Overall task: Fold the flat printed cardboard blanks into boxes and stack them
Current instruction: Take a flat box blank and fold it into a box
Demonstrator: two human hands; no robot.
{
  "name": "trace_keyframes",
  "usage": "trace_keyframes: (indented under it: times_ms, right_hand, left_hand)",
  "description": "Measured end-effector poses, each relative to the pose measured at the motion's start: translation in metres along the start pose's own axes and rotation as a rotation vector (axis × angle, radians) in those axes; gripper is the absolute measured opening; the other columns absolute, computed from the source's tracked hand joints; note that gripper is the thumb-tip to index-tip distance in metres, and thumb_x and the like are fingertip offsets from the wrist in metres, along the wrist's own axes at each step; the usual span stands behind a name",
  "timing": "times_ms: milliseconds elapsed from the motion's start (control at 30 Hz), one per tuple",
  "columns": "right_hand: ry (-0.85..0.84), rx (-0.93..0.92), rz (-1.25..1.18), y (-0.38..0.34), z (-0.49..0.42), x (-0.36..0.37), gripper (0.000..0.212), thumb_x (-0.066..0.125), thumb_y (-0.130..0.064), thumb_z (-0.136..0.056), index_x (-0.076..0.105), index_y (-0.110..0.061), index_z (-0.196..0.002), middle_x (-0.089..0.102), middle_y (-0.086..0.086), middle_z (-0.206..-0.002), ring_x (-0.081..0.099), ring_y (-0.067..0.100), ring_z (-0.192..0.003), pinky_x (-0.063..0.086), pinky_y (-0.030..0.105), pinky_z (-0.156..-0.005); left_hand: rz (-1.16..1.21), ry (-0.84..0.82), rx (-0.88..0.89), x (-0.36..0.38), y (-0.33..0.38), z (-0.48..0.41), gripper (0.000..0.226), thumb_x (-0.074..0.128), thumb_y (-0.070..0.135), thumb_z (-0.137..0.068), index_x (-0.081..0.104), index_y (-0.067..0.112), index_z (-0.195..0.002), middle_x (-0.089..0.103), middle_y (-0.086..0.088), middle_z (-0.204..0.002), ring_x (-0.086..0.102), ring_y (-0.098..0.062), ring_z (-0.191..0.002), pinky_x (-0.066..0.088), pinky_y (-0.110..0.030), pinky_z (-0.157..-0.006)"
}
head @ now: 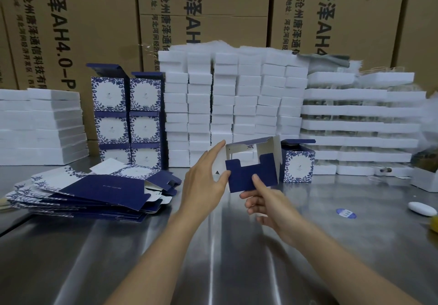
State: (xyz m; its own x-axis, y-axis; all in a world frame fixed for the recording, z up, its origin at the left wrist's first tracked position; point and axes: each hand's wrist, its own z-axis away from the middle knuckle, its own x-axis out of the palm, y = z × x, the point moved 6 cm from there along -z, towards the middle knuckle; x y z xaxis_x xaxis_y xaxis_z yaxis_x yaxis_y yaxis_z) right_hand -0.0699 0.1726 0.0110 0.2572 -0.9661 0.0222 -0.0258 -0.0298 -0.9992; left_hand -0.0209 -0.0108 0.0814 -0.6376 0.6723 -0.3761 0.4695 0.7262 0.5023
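Near the steel bench's (308, 233) left edge lies a fanned pile of flat navy-and-white floral cardboard blanks (94, 188). Right of it, above mid-bench, the left hand (203, 176), fingers straight, presses the side of a half-folded navy cardboard box (251, 164). The right hand (265, 202) pinches its lower navy flap.
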Motion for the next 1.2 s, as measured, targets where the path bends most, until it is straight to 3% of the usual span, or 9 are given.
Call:
trace_keyframes:
  times_ms: [100,233,433,633,733,833,1033,1133,1200]
  right_hand:
    - [0.053,0.001,-0.050,0.000,-0.002,-0.003,0.067,0.058,-0.074,-0.092,0.084,-0.012,-0.085,0.066,0.002,-0.071,0.060,0.012,-0.059,0.037,0.028,-0.059]
    - [0.073,-0.019,-0.068,0.000,-0.002,-0.005,0.064,0.056,-0.070,-0.096,0.082,-0.014,-0.077,0.063,0.002,-0.067,0.057,0.010,-0.055,0.037,0.026,-0.056]
    - [0.102,-0.025,-0.079,-0.001,-0.001,-0.004,0.058,0.053,-0.054,-0.105,0.077,-0.006,-0.084,0.058,0.001,-0.061,0.052,0.010,-0.050,0.033,0.026,-0.055]
    - [0.150,-0.020,-0.068,0.000,-0.002,-0.008,0.054,0.052,-0.050,-0.107,0.077,-0.004,-0.090,0.055,-0.002,-0.060,0.049,0.009,-0.052,0.035,0.024,-0.055]
    - [0.186,-0.034,-0.076,-0.002,-0.003,-0.013,0.054,0.054,-0.050,-0.106,0.078,-0.004,-0.090,0.055,-0.003,-0.061,0.049,0.009,-0.051,0.036,0.024,-0.056]
    - [0.216,-0.052,-0.082,-0.004,-0.004,-0.016,0.053,0.056,-0.050,-0.106,0.078,-0.004,-0.091,0.054,-0.004,-0.059,0.048,0.008,-0.049,0.036,0.023,-0.054]
    - [0.165,-0.101,-0.101,-0.011,-0.002,-0.008,0.050,0.052,-0.045,-0.109,0.075,-0.003,-0.097,0.054,-0.003,-0.059,0.048,0.010,-0.050,0.034,0.024,-0.053]
    - [0.108,-0.121,-0.096,-0.013,0.002,0.001,0.049,0.047,-0.043,-0.111,0.074,-0.006,-0.096,0.056,-0.002,-0.062,0.049,0.010,-0.052,0.036,0.025,-0.055]
    - [0.076,-0.132,-0.100,-0.014,0.005,0.007,0.048,0.046,-0.041,-0.112,0.072,-0.008,-0.088,0.057,0.000,-0.064,0.050,0.011,-0.053,0.038,0.025,-0.055]
  left_hand:
    - [0.031,-0.021,0.007,0.001,0.002,0.000,0.071,0.073,0.025,-0.097,0.041,0.050,-0.155,0.054,0.025,-0.150,0.061,-0.011,-0.123,0.035,-0.003,-0.098]
    - [0.056,-0.015,0.028,0.002,0.006,0.000,0.071,0.073,0.024,-0.097,0.041,0.049,-0.155,0.053,0.026,-0.150,0.062,-0.010,-0.122,0.033,0.002,-0.095]
    - [0.066,-0.014,0.010,0.001,0.009,0.002,0.073,0.071,0.026,-0.098,0.036,0.054,-0.155,0.049,0.034,-0.148,0.064,-0.030,-0.101,0.053,-0.034,-0.098]
    - [0.159,0.001,0.012,-0.001,0.019,0.005,0.101,0.082,0.042,-0.086,0.013,0.070,-0.154,0.053,0.037,-0.134,0.069,0.001,-0.090,0.059,-0.035,-0.078]
    - [0.282,-0.010,-0.012,0.002,0.017,0.004,0.112,0.085,0.057,-0.076,0.007,0.067,-0.156,0.049,0.034,-0.140,0.073,-0.001,-0.096,0.061,-0.048,-0.083]
    - [0.243,-0.102,-0.098,0.013,0.009,0.006,0.114,0.083,0.068,-0.070,0.006,0.069,-0.154,0.051,0.031,-0.136,0.070,0.000,-0.101,0.058,-0.043,-0.089]
    - [0.270,-0.346,-0.519,0.052,-0.019,0.024,0.100,0.061,0.082,-0.080,0.038,0.027,-0.160,0.062,0.014,-0.121,0.067,-0.014,-0.111,0.057,-0.040,-0.098]
    - [0.404,-0.492,-0.607,0.073,-0.012,0.036,0.059,0.041,0.072,-0.101,0.064,0.030,-0.135,0.069,0.004,-0.119,0.068,-0.017,-0.111,0.059,-0.043,-0.092]
    - [0.503,-0.516,-0.622,0.083,0.000,0.042,0.054,0.029,0.066,-0.107,0.071,0.034,-0.118,0.074,0.000,-0.110,0.069,-0.016,-0.107,0.058,-0.044,-0.091]
